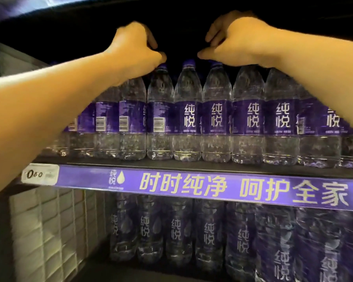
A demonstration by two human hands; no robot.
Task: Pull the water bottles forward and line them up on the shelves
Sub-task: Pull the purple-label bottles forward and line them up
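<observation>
The left hand [134, 44] is raised over the upper row of bottles, with its fingers curled down behind the tops; the fingertips go into the dark space behind the row, so I cannot tell if they grip a bottle there or only hook behind it; the thumb lies just above the purple cap of one front bottle [160, 112]. The right hand [235, 40] is raised in the same manner on the other side; its fingers are also bent and reach back into the dark, and the thumb points toward the left hand; what it holds, if anything, is hidden. Both forearms are bare and come in from the two lower sides of the view.

Between the two hands stand two front bottles [189, 112] with their caps free; the whole upper row of water bottles [248, 115] stands upright, side by side and touching, near the front edge of the upper shelf [130, 162]. The bottles are clear with purple labels; the ones at the left show barcodes, the others show white characters to the front.

Along the shelf edge runs a purple strip [202, 186] with large pale characters; at its left end sits a white price tag [40, 174]. Under it, the lower shelf holds larger bottles [178, 231] with the same purple labels, also upright and close together; left of them is a white panel with a grid pattern [47, 226].
</observation>
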